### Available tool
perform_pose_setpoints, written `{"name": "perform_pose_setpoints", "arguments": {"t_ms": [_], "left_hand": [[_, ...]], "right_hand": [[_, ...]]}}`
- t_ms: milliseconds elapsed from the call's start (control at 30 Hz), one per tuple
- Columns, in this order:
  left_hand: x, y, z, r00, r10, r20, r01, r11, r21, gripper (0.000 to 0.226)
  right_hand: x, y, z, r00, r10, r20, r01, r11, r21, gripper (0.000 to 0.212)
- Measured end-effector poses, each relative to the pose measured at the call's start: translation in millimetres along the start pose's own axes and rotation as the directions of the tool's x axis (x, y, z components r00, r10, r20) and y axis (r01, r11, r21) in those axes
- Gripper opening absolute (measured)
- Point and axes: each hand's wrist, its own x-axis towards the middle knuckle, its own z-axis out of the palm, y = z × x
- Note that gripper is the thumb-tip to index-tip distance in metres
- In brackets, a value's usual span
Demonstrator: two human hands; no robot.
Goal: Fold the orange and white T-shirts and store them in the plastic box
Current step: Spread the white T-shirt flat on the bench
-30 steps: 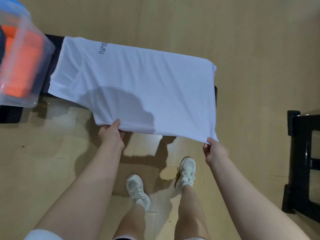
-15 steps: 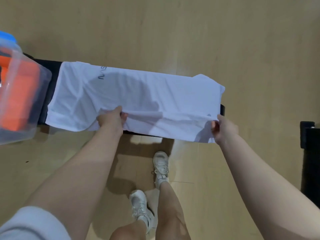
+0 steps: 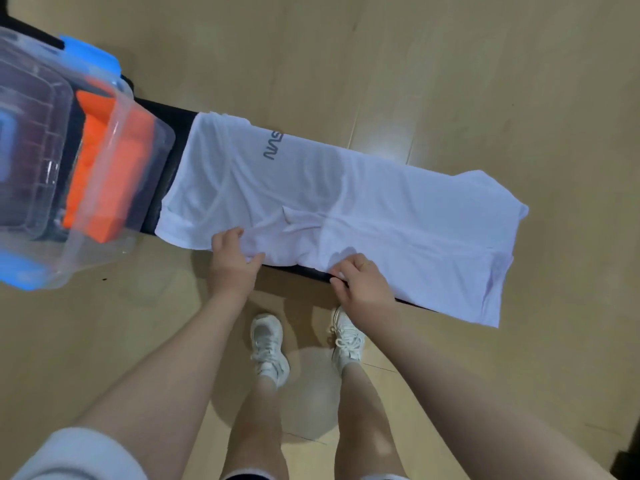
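A white T-shirt (image 3: 346,195) with grey lettering lies lengthwise along a narrow black bench (image 3: 162,161), its near part folded over into a long strip. My left hand (image 3: 233,261) pinches the shirt's near edge at the middle. Close beside it, my right hand (image 3: 360,282) grips the same edge where it hangs over the bench's front. At the bench's left end stands a clear plastic box (image 3: 138,140) with blue latches, and a folded orange T-shirt (image 3: 110,174) lies inside it.
The bench stands on a light wooden floor (image 3: 450,64). My legs and white sneakers (image 3: 270,344) are right in front of the bench. A clear lid (image 3: 27,133) rests over the left part of the box.
The shirt's near half has been folded over onto the bench, making a narrow strip. My right hand moved left toward the left one. The view shifted right, showing more of the box.
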Motion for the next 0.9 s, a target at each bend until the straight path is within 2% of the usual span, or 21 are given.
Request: {"name": "perform_pose_setpoints", "arguments": {"t_ms": [67, 167, 267, 333, 433, 533, 633, 667, 733, 800, 900], "left_hand": [[2, -20, -7, 0.997, 0.065, 0.053, -0.07, 0.991, 0.117, 0.053], [11, -46, -11, 0.969, 0.232, 0.079, -0.245, 0.935, 0.258, 0.036], [27, -63, -16, 0.92, 0.389, 0.04, -0.384, 0.879, 0.284, 0.014], [37, -72, -23, 0.877, 0.476, 0.069, -0.475, 0.832, 0.286, 0.014], [39, -86, -39, 0.818, 0.56, 0.134, -0.574, 0.775, 0.267, 0.016], [33, -90, -45, 0.761, 0.601, 0.243, -0.648, 0.722, 0.244, 0.017], [28, -84, -33, 0.631, 0.677, 0.379, -0.775, 0.578, 0.257, 0.028], [27, -82, -25, 0.625, 0.67, 0.4, -0.78, 0.561, 0.279, 0.032], [23, -77, -11, 0.693, 0.603, 0.394, -0.717, 0.629, 0.299, 0.035], [18, -73, 0, 0.747, 0.564, 0.352, -0.66, 0.693, 0.29, 0.029], [15, -71, 5, 0.781, 0.555, 0.286, -0.621, 0.74, 0.258, 0.012]], "right_hand": [[8, -16, 27, 0.998, -0.06, -0.03, 0.052, 0.976, -0.213, 0.022], [21, -26, 51, 0.997, -0.036, -0.074, 0.0, 0.897, -0.442, 0.029], [33, -25, 52, 0.99, -0.031, -0.135, -0.023, 0.923, -0.384, 0.019], [32, -22, 51, 0.974, -0.103, -0.203, 0.012, 0.914, -0.405, 0.014], [15, -25, 57, 0.98, -0.147, -0.137, 0.077, 0.905, -0.418, 0.005], [-5, -31, 66, 0.996, -0.025, -0.083, -0.011, 0.913, -0.407, 0.021], [-12, -30, 76, 0.992, 0.078, -0.095, -0.108, 0.924, -0.366, 0.017], [-11, -30, 78, 0.987, 0.112, -0.112, -0.145, 0.927, -0.346, 0.013], [-10, -31, 81, 0.981, 0.149, -0.126, -0.181, 0.933, -0.31, 0.012], [-7, -33, 84, 0.979, 0.16, -0.128, -0.191, 0.938, -0.29, 0.014], [-5, -40, 85, 0.98, 0.153, -0.127, -0.18, 0.954, -0.238, 0.015]]}}
